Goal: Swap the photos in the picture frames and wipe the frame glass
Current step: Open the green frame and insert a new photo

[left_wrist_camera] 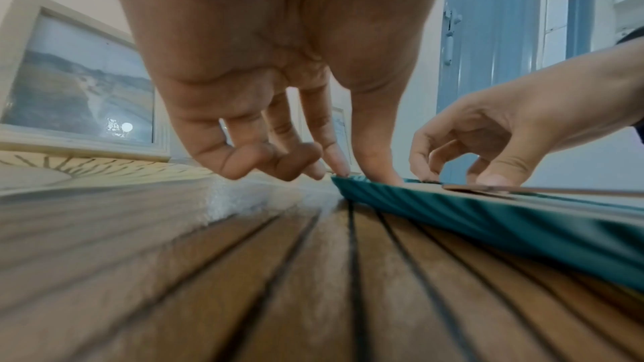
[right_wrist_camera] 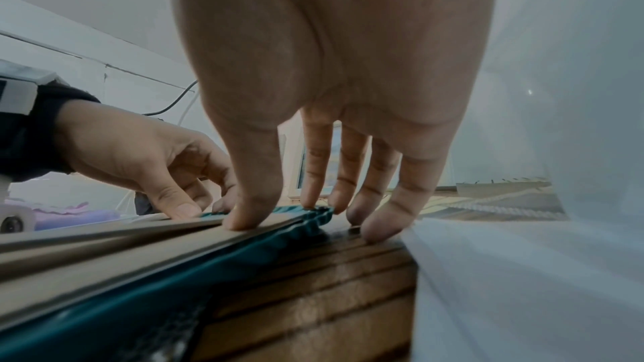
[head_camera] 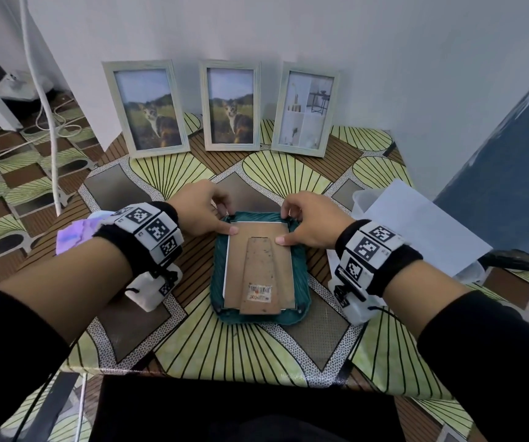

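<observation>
A teal picture frame (head_camera: 302, 279) lies face down at the table's middle, its brown backing board (head_camera: 260, 256) with a stand flap facing up. My left hand (head_camera: 229, 218) holds the frame's far left corner, thumb on the board and fingers curled over the far edge. At the far right corner my right hand (head_camera: 283, 226) grips the same way. The left wrist view shows the left hand (left_wrist_camera: 362, 175) on the teal frame (left_wrist_camera: 487, 219). The right wrist view shows the right hand (right_wrist_camera: 278, 212) with its thumb pressing the backing board (right_wrist_camera: 104, 252). The frame's glass side is hidden.
Three pale frames lean on the wall: two cat photos (head_camera: 146, 108) (head_camera: 231, 105) and an interior collage (head_camera: 304, 108). A purple cloth (head_camera: 75, 234) lies by my left wrist. White paper on a plastic container (head_camera: 416, 224) sits to the right. Cables (head_camera: 46, 100) hang left.
</observation>
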